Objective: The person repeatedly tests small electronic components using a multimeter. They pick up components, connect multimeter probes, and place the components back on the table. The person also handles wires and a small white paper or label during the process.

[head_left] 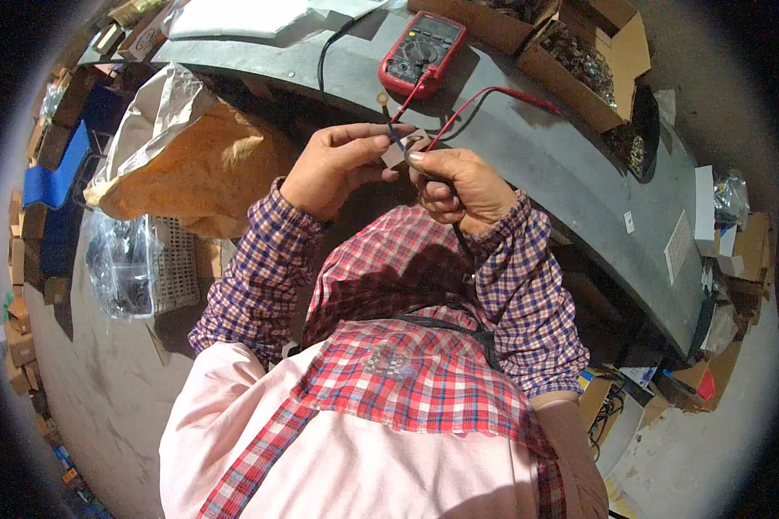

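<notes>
My left hand [336, 168] and my right hand [472, 184] meet at the bench's near edge, over my lap. Between them runs a dark cable [395, 131] with a ring terminal [383, 99] at its far end. A small white tag [397, 154] sits by the cable at my left fingertips, which are closed on that spot. My right thumb and curled fingers pinch the cable, and its tail hangs below that hand. Just beyond lies a red and black multimeter [422, 54], its red lead [463, 111] looping near my fingers to a red probe [528, 97] on the bench.
Cardboard boxes of small dark parts [580, 65] stand at the bench's far right. The grey bench [597, 186] curves across the front. To the left are a large sack [190, 160] and a white plastic basket [173, 268]. A black cord [325, 65] lies at the far edge.
</notes>
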A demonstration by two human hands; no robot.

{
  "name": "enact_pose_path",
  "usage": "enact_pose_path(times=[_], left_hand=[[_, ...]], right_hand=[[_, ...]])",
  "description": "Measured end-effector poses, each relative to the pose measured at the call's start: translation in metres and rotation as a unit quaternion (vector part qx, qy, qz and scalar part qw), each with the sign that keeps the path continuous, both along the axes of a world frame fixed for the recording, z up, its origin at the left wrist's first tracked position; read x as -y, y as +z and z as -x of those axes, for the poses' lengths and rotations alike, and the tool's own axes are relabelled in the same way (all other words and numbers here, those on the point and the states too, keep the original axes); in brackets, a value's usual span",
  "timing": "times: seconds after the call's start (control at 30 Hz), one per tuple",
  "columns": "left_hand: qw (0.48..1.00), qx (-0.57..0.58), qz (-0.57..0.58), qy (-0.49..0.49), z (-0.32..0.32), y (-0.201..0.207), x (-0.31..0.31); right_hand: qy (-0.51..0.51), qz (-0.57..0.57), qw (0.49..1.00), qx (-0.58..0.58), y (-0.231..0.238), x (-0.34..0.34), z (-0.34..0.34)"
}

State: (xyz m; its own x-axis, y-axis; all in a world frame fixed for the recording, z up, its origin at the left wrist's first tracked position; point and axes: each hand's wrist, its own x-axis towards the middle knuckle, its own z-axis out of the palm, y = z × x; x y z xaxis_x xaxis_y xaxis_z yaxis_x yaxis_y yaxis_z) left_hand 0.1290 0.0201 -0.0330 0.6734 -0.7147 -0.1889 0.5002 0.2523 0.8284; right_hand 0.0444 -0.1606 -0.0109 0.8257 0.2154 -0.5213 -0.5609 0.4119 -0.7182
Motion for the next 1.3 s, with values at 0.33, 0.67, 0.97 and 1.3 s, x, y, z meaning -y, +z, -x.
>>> enact_pose_path(times=[0.33,0.67,0.97,1.3], left_hand=[[0.993,-0.017,-0.113,0.040,-0.006,-0.003,-0.002],[0.991,-0.095,0.087,0.015,0.011,-0.031,0.002],[0.998,-0.029,0.012,0.061,0.021,-0.036,0.005],[0.986,-0.039,0.149,0.069,0.027,-0.040,0.011]], right_hand=[[-0.115,0.462,0.790,0.386,-0.018,-0.024,0.009],[-0.170,0.266,0.910,0.269,-0.026,-0.017,0.008],[-0.110,0.219,0.937,0.248,-0.024,-0.008,0.006],[-0.045,0.218,0.956,0.193,-0.014,0.002,0.002]])
